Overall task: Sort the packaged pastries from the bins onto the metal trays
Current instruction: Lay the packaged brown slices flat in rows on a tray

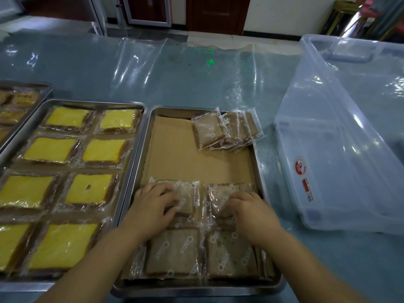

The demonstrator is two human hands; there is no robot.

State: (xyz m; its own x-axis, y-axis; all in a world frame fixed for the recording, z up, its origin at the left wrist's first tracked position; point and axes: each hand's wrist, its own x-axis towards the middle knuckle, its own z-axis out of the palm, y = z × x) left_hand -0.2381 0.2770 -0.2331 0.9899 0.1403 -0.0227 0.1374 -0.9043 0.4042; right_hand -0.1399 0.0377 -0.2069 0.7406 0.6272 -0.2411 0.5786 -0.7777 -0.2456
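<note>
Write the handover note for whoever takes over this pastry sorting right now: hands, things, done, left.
Left hand: fingers bent over the second-row left packet; grip or press unclear.
Right hand: same on the second-row right packet.
Centre tray: front-row packets laid flat, fanned pile in the far right corner.
Done: left tray holds eight yellow-topped pastries.
Left: probably spread the pile over the bare paper liner. The clear bin shows no pastries from here.
</note>
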